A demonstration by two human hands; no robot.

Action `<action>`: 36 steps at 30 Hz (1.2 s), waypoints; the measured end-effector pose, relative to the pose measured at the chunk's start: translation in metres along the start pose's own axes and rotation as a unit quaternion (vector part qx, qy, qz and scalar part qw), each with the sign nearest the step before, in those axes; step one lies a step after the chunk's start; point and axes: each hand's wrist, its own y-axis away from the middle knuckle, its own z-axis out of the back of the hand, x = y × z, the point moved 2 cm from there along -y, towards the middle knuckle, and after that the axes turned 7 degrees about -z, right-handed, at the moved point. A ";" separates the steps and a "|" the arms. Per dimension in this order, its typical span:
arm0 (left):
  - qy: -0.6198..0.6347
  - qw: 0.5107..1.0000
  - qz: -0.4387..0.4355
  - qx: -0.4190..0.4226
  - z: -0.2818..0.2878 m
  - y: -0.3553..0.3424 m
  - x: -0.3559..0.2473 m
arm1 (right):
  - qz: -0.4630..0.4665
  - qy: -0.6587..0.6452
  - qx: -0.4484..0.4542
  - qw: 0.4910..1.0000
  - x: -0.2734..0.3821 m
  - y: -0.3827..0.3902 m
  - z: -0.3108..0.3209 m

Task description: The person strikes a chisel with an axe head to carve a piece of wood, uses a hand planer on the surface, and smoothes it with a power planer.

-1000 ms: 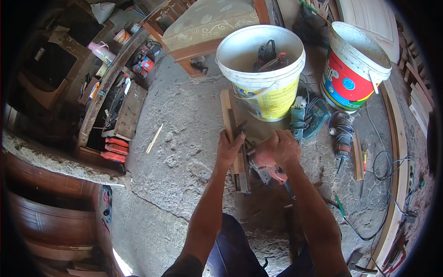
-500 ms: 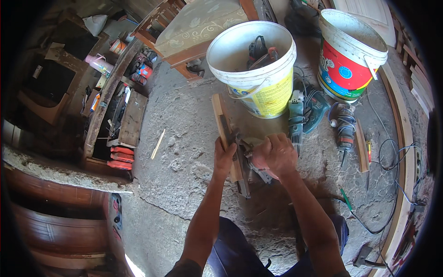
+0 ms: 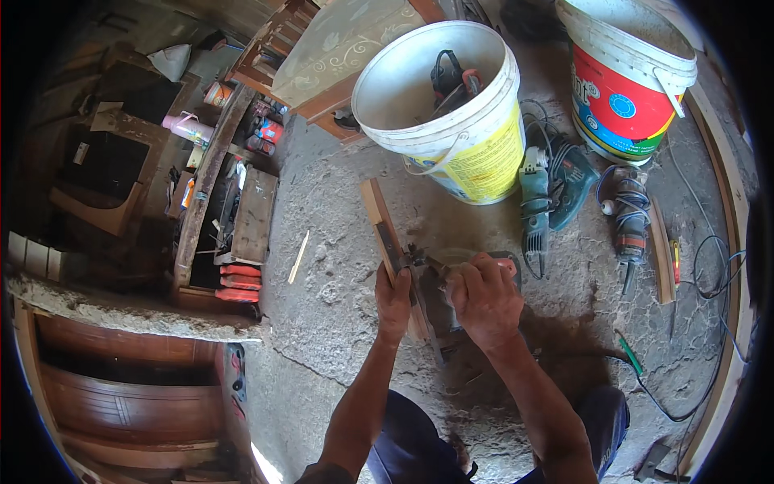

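My left hand point(image 3: 393, 302) is closed round a long wooden strip point(image 3: 377, 208), tilted in front of me. A dark metal bar point(image 3: 389, 242) lies along the strip, with a clamp-like metal fitting point(image 3: 417, 256) at its side. A short handle point(image 3: 435, 264) runs from that fitting toward my right hand point(image 3: 485, 297), whose curled fingers close on its end. Beneath and behind the right hand, a red and grey power tool point(image 3: 508, 264) rests on the floor, mostly hidden.
A white and yellow bucket point(image 3: 484, 153) with tools inside stands ahead, a red paint bucket point(image 3: 621, 97) to its right. A green angle grinder point(image 3: 535, 206), another corded tool point(image 3: 631, 222) and cables lie at right. A wooden tool box point(image 3: 251, 214) sits at left.
The view has shifted, so the surroundings sit differently in the picture. My right hand has turned at the handle and its knuckles face another way. My left hand keeps its hold on the strip.
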 end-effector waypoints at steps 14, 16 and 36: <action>0.031 0.999 -0.012 0.023 -0.011 0.000 -0.019 | 0.011 -0.008 0.006 1.000 -0.005 -0.007 0.000; 0.024 0.999 -0.024 0.018 -0.010 0.000 -0.017 | 0.029 0.001 -0.003 1.000 -0.005 -0.008 -0.002; 0.242 0.966 -0.086 0.011 0.004 0.005 0.026 | -0.074 0.116 0.273 0.952 0.026 0.010 0.012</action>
